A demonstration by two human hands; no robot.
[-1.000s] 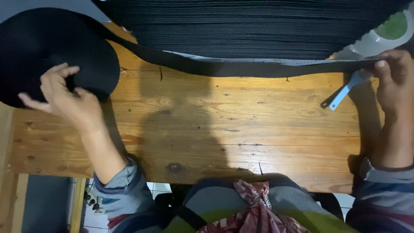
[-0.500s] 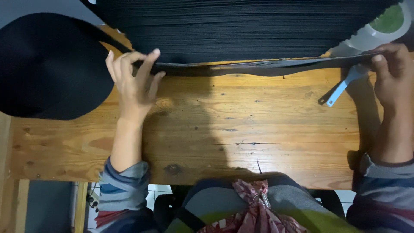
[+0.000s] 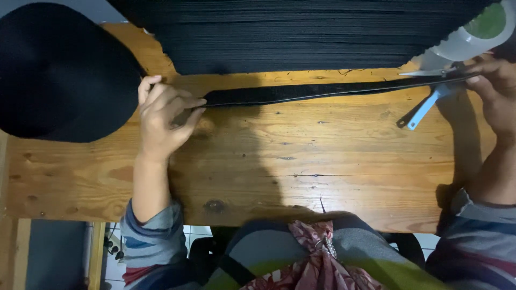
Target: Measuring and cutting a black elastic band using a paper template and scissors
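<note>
Pinching the black strap (image 3: pixel 322 92) near its left end, the left hand (image 3: pixel 161 121) has its fingers (image 3: pixel 188 104) closed flat over the webbing, holding it down on the wooden surface (image 3: pixel 301 156). At the far end the right hand (image 3: pixel 497 88) closes on the strap beside blue-handled scissors (image 3: pixel 424 104); whether it grips the scissors too, cannot tell. With 2 holds well apart, the strap lies taut and straight along the back of the surface, likely so it stays flat. Behind it sits a wide stack of black webbing (image 3: pixel 301 35). Left, a large black roll (image 3: pixel 59 70) overhangs the edge. A pale tape roll (image 3: pixel 478 29) lies near the right hand.
</note>
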